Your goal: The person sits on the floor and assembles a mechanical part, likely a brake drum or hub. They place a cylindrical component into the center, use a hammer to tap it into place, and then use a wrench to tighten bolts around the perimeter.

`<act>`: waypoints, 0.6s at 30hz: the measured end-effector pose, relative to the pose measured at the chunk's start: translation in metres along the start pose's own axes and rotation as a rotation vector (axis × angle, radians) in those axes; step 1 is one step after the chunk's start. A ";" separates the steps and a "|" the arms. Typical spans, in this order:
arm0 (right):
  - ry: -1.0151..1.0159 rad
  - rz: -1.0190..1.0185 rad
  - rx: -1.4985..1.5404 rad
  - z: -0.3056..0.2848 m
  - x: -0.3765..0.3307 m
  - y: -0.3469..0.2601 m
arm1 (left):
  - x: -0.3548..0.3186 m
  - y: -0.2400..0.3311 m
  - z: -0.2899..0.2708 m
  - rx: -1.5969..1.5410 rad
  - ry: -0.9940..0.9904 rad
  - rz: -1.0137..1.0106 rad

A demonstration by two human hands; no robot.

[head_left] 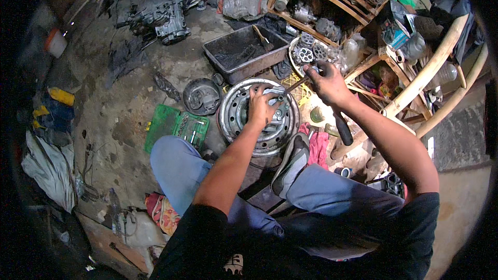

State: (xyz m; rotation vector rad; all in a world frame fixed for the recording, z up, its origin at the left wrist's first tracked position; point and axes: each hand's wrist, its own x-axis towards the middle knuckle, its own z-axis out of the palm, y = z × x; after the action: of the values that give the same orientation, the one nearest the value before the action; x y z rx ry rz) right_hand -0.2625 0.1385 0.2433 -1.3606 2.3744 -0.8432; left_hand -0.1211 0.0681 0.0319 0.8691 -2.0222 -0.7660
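Note:
A steel wheel rim (226, 117) lies flat on the floor between my legs, with a greyish metal part (280, 115) resting in its middle. My left hand (262, 106) is curled over this part and holds it. Above the rim's right side, my right hand (327, 84) is closed around a tool with a metal rod (295, 87) and a dark handle (343, 128). The rod slants down toward the metal part, close to my left fingertips. My palm and wrist hide the tool's middle, so its exact kind cannot be told.
Left of the rim lie an open green socket case (165, 124) and a round metal pan (199, 97). Beyond stand a black tray (244, 67) with a brush and a bowl of metal parts (296, 61). A wooden rack (358, 15) and pale poles (441, 70) bound the right.

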 end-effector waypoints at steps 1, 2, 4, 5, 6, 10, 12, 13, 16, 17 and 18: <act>-0.027 0.058 0.026 0.003 0.003 0.000 | 0.000 0.000 0.000 -0.004 -0.002 0.003; -0.054 0.117 0.051 0.005 0.004 0.000 | 0.000 0.000 0.000 -0.009 -0.004 0.006; 0.013 0.030 -0.009 0.006 -0.005 -0.011 | -0.001 0.000 -0.002 -0.028 0.007 -0.011; -0.009 0.001 -0.013 0.008 -0.002 -0.006 | -0.001 0.001 -0.002 -0.038 0.012 -0.020; -0.027 -0.023 -0.017 0.010 -0.002 0.002 | -0.001 0.002 0.000 -0.033 0.008 -0.017; -0.051 -0.001 -0.054 0.018 0.006 0.009 | -0.002 -0.005 0.002 -0.008 0.017 0.001; -0.173 0.139 0.013 0.014 0.009 0.001 | -0.002 -0.006 0.001 -0.003 0.018 0.009; -0.233 0.209 0.048 0.012 0.010 -0.004 | -0.002 -0.004 0.001 -0.002 0.024 0.006; -0.171 0.165 0.041 0.030 0.021 0.014 | -0.001 0.003 -0.001 0.012 0.003 -0.012; -0.148 0.156 0.035 0.036 0.025 0.022 | -0.001 0.006 0.000 0.020 -0.001 -0.005; -0.162 0.183 0.050 0.038 0.026 0.019 | -0.002 0.006 -0.001 0.035 -0.003 -0.004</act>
State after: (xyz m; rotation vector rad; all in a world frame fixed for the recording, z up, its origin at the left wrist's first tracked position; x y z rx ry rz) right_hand -0.2702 0.1100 0.2032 -1.1261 2.2948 -0.7087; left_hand -0.1212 0.0732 0.0365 0.8921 -2.0430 -0.7364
